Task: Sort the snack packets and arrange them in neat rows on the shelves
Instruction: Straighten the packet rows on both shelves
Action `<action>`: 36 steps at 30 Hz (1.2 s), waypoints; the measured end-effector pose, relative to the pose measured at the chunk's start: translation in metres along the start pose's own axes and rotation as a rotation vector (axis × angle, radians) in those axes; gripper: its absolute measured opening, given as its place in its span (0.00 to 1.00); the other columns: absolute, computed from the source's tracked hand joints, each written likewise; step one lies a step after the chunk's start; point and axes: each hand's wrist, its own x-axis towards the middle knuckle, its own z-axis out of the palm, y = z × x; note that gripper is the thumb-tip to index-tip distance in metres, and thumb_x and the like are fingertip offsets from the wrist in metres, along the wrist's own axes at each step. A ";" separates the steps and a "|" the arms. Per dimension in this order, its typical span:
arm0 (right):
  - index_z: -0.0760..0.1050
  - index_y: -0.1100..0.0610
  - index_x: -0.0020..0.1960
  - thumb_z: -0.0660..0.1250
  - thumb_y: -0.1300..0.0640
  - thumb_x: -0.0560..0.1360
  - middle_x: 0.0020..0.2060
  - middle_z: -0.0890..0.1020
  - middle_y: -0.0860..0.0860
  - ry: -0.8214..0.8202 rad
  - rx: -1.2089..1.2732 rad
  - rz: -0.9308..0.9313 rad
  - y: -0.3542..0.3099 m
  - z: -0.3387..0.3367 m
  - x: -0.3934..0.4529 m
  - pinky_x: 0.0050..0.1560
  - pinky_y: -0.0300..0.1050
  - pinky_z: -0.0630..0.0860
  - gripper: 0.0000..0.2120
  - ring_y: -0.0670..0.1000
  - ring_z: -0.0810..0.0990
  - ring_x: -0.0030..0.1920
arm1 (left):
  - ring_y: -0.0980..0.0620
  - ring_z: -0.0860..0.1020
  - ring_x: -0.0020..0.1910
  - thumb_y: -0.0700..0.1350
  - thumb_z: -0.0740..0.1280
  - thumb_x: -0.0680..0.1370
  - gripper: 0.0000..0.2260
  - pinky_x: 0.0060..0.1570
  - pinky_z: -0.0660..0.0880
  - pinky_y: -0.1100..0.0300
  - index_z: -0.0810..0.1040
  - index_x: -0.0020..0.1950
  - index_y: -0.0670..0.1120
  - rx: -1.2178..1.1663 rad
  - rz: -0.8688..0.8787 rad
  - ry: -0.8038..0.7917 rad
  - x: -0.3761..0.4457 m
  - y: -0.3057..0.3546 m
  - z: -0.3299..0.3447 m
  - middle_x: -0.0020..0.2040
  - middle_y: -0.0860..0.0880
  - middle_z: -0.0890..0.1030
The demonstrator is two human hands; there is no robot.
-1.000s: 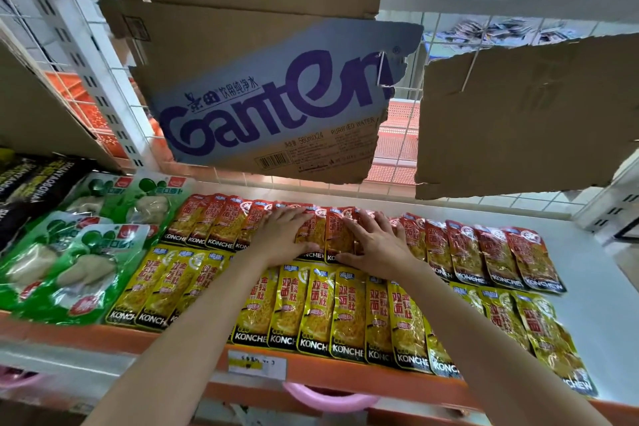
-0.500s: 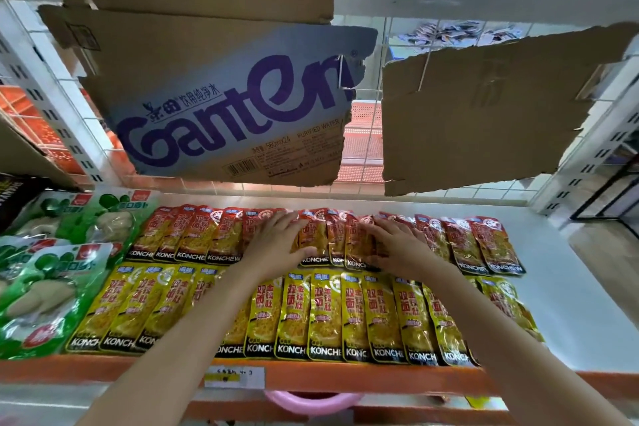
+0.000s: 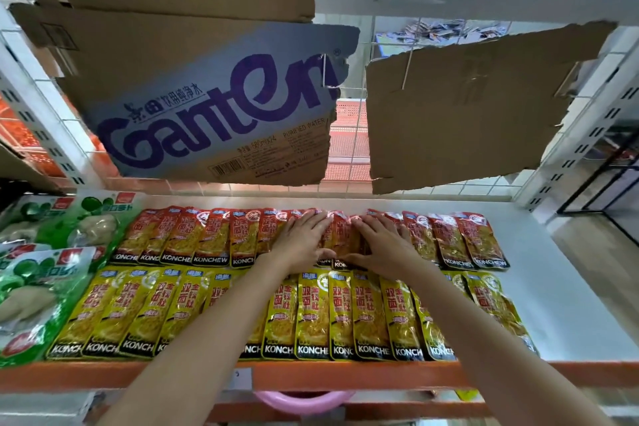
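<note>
Packets lie in 2 rows on the white shelf (image 3: 570, 287): red packets (image 3: 214, 235) behind, yellow packets (image 3: 345, 315) in front, glossy flat foil pouches. Left hand (image 3: 301, 242) and right hand (image 3: 383, 245) press flat, fingers straight, on the red row's crowded middle. Mostly done, I judge.
</note>
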 end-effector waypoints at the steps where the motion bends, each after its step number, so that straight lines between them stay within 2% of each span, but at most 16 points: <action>1: 0.48 0.45 0.76 0.59 0.36 0.74 0.76 0.50 0.45 -0.003 0.004 0.012 0.002 -0.001 0.002 0.73 0.62 0.44 0.37 0.51 0.43 0.76 | 0.54 0.42 0.76 0.55 0.60 0.78 0.32 0.74 0.41 0.51 0.47 0.77 0.51 -0.004 0.003 -0.005 -0.001 0.000 -0.001 0.78 0.54 0.45; 10: 0.51 0.45 0.76 0.61 0.45 0.77 0.76 0.52 0.45 -0.033 0.042 0.029 0.007 -0.008 0.010 0.73 0.61 0.45 0.32 0.52 0.47 0.76 | 0.55 0.42 0.76 0.54 0.62 0.78 0.33 0.74 0.40 0.52 0.48 0.77 0.52 -0.002 0.034 -0.043 -0.004 -0.004 -0.005 0.78 0.55 0.45; 14: 0.52 0.49 0.76 0.59 0.48 0.79 0.76 0.53 0.47 0.059 0.147 0.072 0.019 -0.012 0.003 0.73 0.56 0.45 0.29 0.50 0.49 0.76 | 0.55 0.44 0.76 0.56 0.60 0.79 0.32 0.74 0.42 0.52 0.48 0.77 0.51 -0.007 0.027 0.028 -0.007 0.002 -0.006 0.78 0.54 0.46; 17: 0.49 0.48 0.77 0.57 0.44 0.79 0.77 0.49 0.46 -0.012 0.071 0.123 0.031 -0.011 -0.006 0.74 0.54 0.43 0.30 0.50 0.46 0.76 | 0.54 0.44 0.76 0.60 0.59 0.77 0.34 0.74 0.44 0.52 0.47 0.77 0.52 -0.008 0.063 0.090 -0.002 0.016 -0.004 0.77 0.55 0.46; 22: 0.48 0.43 0.76 0.54 0.39 0.78 0.76 0.46 0.43 -0.063 0.046 0.091 0.032 -0.004 -0.013 0.74 0.56 0.41 0.30 0.49 0.42 0.76 | 0.54 0.44 0.76 0.63 0.61 0.75 0.37 0.75 0.45 0.52 0.48 0.77 0.52 0.061 0.064 0.026 0.010 0.026 0.007 0.78 0.54 0.46; 31: 0.52 0.39 0.74 0.53 0.40 0.79 0.76 0.45 0.43 -0.002 0.116 0.117 0.041 -0.006 -0.018 0.73 0.57 0.39 0.25 0.51 0.41 0.76 | 0.54 0.44 0.76 0.62 0.62 0.75 0.37 0.75 0.44 0.51 0.47 0.77 0.52 0.064 0.052 0.026 0.010 0.030 0.008 0.78 0.54 0.46; 36: 0.56 0.41 0.73 0.60 0.44 0.77 0.76 0.47 0.45 -0.048 0.120 0.133 0.040 -0.014 -0.013 0.73 0.59 0.41 0.26 0.53 0.44 0.76 | 0.53 0.44 0.76 0.61 0.61 0.76 0.37 0.75 0.43 0.51 0.46 0.77 0.52 0.072 0.034 0.007 0.008 0.033 0.006 0.78 0.53 0.45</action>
